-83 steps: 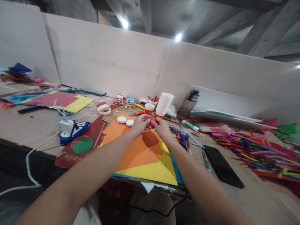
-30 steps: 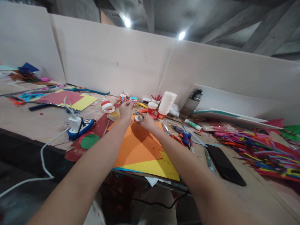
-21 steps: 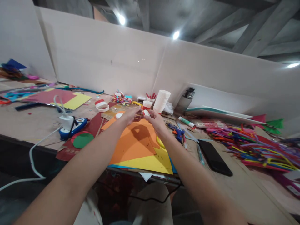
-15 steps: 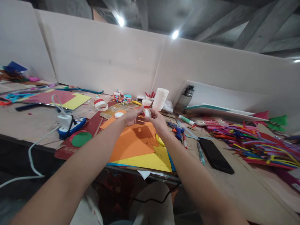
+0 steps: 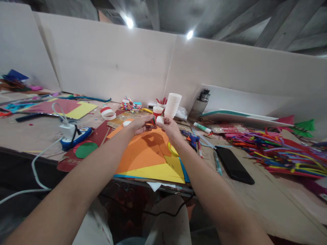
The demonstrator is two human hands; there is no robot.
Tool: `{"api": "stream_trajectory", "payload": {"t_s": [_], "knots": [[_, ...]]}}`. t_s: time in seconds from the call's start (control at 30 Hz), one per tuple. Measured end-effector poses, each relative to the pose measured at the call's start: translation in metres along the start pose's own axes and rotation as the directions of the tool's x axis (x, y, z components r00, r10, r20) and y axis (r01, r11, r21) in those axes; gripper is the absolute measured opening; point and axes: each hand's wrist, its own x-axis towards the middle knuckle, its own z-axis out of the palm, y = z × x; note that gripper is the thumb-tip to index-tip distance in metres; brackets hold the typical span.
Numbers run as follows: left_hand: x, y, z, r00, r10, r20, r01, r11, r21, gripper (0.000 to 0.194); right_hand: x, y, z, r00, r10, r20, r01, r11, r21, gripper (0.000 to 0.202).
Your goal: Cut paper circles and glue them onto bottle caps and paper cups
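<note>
My left hand [image 5: 142, 126] is closed, pinching a small red and dark green piece [image 5: 153, 121] at the fingertips; its exact kind is too small to tell. Close beside it, my right hand [image 5: 170, 129] grips a small white round piece [image 5: 160, 120] between thumb and fingers. Both hands are above orange paper sheets [image 5: 143, 153], which lie over yellow paper [image 5: 158, 175]. Just behind the fingers stand a red and white paper cup [image 5: 157, 111] and a tall stack of white paper cups [image 5: 173, 105].
A blue power strip [image 5: 87, 132] with a white plug is at left, near a green paper circle [image 5: 86, 150]. On the right are a glue gun [image 5: 193, 140], a black phone [image 5: 234, 165] and a pile of colourful pipe cleaners [image 5: 281, 153]. A bottle [image 5: 199, 105] stands at the back.
The red and green piece now shows at my left fingertips, beside the white round piece in my right hand. My left fingers have curled in more. The view has shifted slightly.
</note>
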Motion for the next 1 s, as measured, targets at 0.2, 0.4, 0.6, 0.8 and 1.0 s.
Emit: {"api": "stream_trajectory", "payload": {"t_s": [0.2,0.4,0.6,0.8,1.0], "knots": [[0.004,0.006,-0.007,0.954,0.073,-0.289,-0.108,0.989,-0.106,0.009,-0.004,-0.001,0.000,0.988,0.042,0.147,0.010,0.943,-0.334,0.036],[0.009,0.009,-0.014,0.955,0.109,-0.275,-0.200,0.923,-0.328,0.004,-0.014,-0.006,0.008,0.937,0.086,0.339,0.125,0.823,-0.554,0.031],[0.003,0.014,-0.009,0.973,0.085,-0.216,-0.172,0.890,-0.423,0.021,-0.025,-0.010,0.012,0.851,0.120,0.511,0.249,0.764,-0.595,0.037],[-0.002,0.016,-0.005,0.983,0.072,-0.166,-0.134,0.905,-0.404,0.029,-0.029,-0.009,0.012,0.829,0.142,0.540,0.296,0.709,-0.640,0.030],[-0.001,0.014,-0.003,0.993,0.078,-0.085,-0.105,0.920,-0.377,0.033,-0.022,-0.004,0.009,0.862,0.054,0.503,0.288,0.765,-0.576,0.024]]}}
